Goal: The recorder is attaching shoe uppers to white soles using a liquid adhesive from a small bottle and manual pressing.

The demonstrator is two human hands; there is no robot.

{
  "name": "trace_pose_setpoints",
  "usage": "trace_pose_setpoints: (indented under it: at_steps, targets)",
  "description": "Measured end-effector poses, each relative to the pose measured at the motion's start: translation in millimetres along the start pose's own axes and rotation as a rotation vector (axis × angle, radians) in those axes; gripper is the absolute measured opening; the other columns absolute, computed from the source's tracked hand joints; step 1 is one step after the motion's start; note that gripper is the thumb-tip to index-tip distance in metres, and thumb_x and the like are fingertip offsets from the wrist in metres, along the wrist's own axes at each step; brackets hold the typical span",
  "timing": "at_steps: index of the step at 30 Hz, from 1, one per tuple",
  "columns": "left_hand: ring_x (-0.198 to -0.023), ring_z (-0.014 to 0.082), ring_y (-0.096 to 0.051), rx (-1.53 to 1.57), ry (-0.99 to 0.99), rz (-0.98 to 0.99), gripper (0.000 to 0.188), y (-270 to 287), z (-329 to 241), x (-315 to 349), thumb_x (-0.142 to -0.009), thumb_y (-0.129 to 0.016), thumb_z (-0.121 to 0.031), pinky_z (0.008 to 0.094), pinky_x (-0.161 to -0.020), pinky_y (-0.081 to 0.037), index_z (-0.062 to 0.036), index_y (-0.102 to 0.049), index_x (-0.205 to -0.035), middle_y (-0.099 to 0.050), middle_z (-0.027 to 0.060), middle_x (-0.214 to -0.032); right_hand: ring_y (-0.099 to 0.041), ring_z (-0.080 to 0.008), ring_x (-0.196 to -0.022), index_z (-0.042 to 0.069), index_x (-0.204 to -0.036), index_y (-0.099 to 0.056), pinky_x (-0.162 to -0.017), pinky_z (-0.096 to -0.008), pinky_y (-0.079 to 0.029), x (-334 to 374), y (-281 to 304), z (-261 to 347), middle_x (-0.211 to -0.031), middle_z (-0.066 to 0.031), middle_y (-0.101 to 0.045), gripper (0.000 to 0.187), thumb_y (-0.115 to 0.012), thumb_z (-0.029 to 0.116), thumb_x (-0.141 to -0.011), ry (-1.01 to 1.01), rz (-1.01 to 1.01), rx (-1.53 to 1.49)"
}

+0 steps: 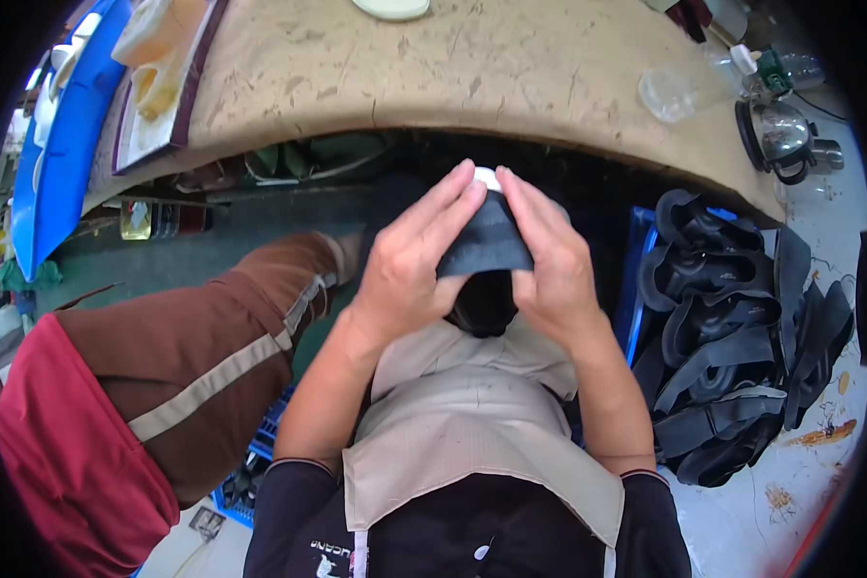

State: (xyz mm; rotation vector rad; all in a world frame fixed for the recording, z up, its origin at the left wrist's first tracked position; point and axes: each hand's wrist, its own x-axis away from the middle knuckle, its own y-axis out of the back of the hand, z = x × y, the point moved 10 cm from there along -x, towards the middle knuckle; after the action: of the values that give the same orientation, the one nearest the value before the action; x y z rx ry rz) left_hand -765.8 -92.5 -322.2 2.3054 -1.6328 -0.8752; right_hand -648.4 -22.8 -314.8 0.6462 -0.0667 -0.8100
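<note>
1. Left hand (405, 258) and right hand (555, 260): clamped on a curved black piece (489, 241), sides hidden, at the near edge of the tabletop (433, 87).
2. White tip (488, 178): mostly covered.
3. Tabletop: brown, scuffed, cut off far.

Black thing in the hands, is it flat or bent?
Bent: the black piece curves between the left hand and the right hand, its lower edge bowed.
</note>
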Motion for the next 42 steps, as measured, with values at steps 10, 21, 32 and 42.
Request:
trace_pose_setpoints:
  at_steps: [10, 21, 32, 42]
  targets:
    - [-0.117, 0.0356, -0.066, -0.140, -0.120, 0.112, 0.071, -29, 0, 0, -0.066, -0.078, 0.005, 0.0380, -0.098, -0.055, 0.0048, -0.058, -0.135, -0.060, 0.0234, -0.138, -0.069, -0.0288, -0.101, -0.001, -0.127, -0.066, -0.087, -0.0327, -0.055, 21, 7, -42, -0.125, -0.0160, -0.068, 0.057, -0.066, -0.010, -0.071, 0.178, -0.229, 0.088]
    - [-0.111, 0.0293, -0.070, -0.197, -0.207, 0.087, 0.058, -65, 20, 27, -0.071, -0.076, 0.007, 0.0333, -0.097, -0.055, 0.0056, -0.065, -0.128, -0.067, 0.0205, -0.130, -0.067, -0.0216, -0.085, 0.000, -0.119, -0.073, -0.076, -0.0275, -0.056, 68, -3, -68, -0.111, -0.0134, -0.071, 0.035, -0.076, 0.007, -0.085, 0.274, -0.354, 0.206]
    - [-0.103, 0.0308, -0.073, 0.191, 0.059, -0.030, 0.025, -58, -18, 44, -0.086, -0.071, -0.004, 0.0336, -0.092, -0.057, 0.0073, -0.074, -0.108, -0.073, 0.0237, -0.113, -0.048, -0.0138, -0.064, 0.001, -0.098, -0.078, -0.056, -0.0246, -0.039, 90, 42, -47, -0.079, -0.0060, -0.061, 0.017, -0.079, 0.013, -0.086, 0.022, -0.225, -0.017]
    - [-0.105, 0.0350, -0.072, 0.389, 0.094, 0.239, 0.022, -73, -64, 38, -0.084, -0.076, -0.016, 0.0368, -0.095, -0.056, 0.0041, -0.076, -0.093, -0.074, 0.0231, -0.111, -0.048, -0.0123, -0.061, 0.001, -0.093, -0.079, -0.055, -0.0247, -0.038, 108, 49, -59, -0.078, -0.0033, -0.061, 0.020, -0.086, 0.011, -0.077, -0.210, 0.184, -0.847]
